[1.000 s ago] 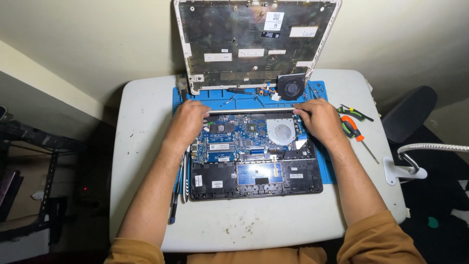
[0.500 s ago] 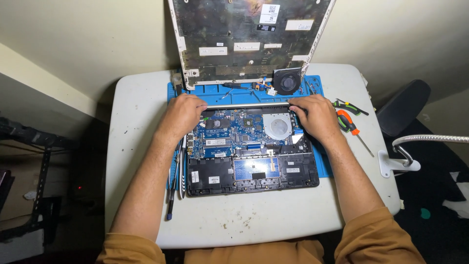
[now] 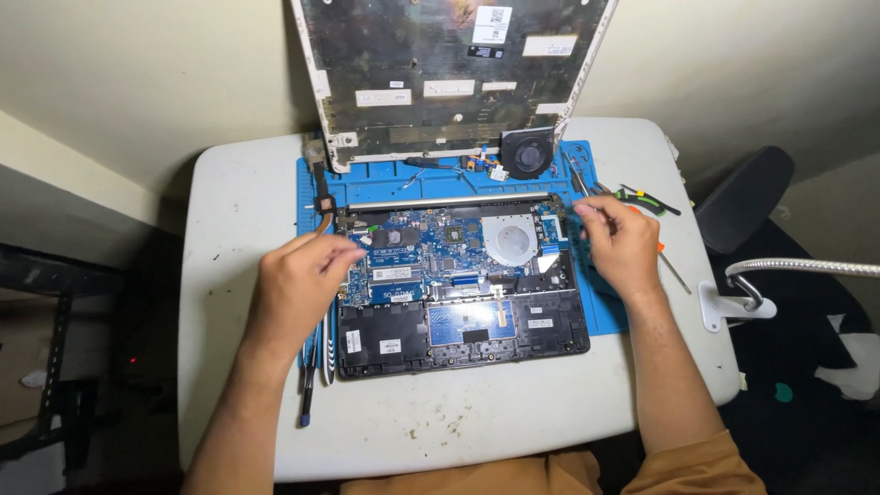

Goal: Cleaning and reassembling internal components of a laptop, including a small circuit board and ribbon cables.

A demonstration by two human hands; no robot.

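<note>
An opened laptop base lies on a blue work mat, its blue circuit board and round fan recess exposed. My left hand hovers over the base's left edge, fingers loosely curled toward the board, holding nothing that I can see. At the base's right edge my right hand is lifted, thumb and fingers pinched near the mat; whether something small is between them cannot be made out. The removed bottom cover leans upright against the wall behind.
A black cooling fan rests on the mat's far right. Screwdrivers lie right of the mat. Thin tools lie along the base's left side. The white table carries crumbs near its front edge. A lamp arm and black chair stand right.
Both hands have come off the laptop's rear hinge edge. My left hand drew back to the left side, my right hand lifted out to the right. The camera view dropped slightly.
</note>
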